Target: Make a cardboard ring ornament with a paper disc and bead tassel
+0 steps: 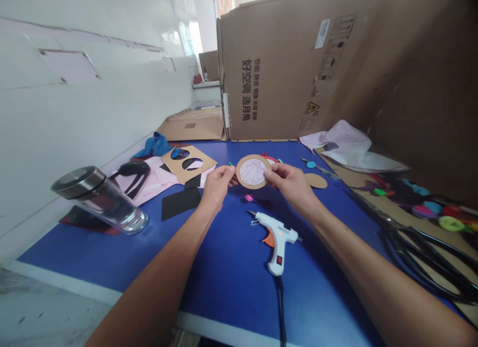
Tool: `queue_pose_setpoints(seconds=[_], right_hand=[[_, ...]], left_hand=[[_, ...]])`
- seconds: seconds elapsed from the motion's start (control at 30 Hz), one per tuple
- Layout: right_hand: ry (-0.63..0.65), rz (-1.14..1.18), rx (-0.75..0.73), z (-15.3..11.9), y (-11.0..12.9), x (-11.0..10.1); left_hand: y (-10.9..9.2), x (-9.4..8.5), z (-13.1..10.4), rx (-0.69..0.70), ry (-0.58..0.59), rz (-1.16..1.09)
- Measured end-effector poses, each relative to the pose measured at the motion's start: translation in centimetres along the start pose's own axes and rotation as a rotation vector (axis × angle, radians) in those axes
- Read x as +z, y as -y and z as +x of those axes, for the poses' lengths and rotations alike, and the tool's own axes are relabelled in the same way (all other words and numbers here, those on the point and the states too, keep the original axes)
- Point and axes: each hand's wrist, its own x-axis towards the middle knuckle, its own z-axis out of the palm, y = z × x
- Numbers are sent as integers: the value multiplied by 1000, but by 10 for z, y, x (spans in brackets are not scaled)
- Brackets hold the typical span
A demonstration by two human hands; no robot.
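- Left hand (215,185) and right hand (289,180): each grip pinched shut on round cardboard ring with pale lined centre (253,171).
- Ring looks assembled.
- White glue gun (277,239) lies idle just below the grips on the blue table (224,267).

The glue gun (278,240) lies on the table (224,267), the bottle (100,200) to its left.

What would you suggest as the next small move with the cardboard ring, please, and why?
Probably lower the cardboard ring toward the blue table beside the glue gun: the left hand and right hand pinch its edges in the air, leaving none free for the gun.
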Motion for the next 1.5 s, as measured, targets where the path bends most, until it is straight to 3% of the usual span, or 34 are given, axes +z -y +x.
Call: queue_pose_setpoints(seconds=[0.43,1.17,1.37,1.5], right_hand=[[11,-1,6,0,1,1],[-53,41,-19,-2,8,2],[10,70,-9,-3,6,4],[1,62,-1,-3,4,5]], left_hand=[[-1,2,-1,57,-5,67],[1,8,-6,-36,112,103],[1,9,-6,-37,79,71],[1,11,-8,-48,118,47]])
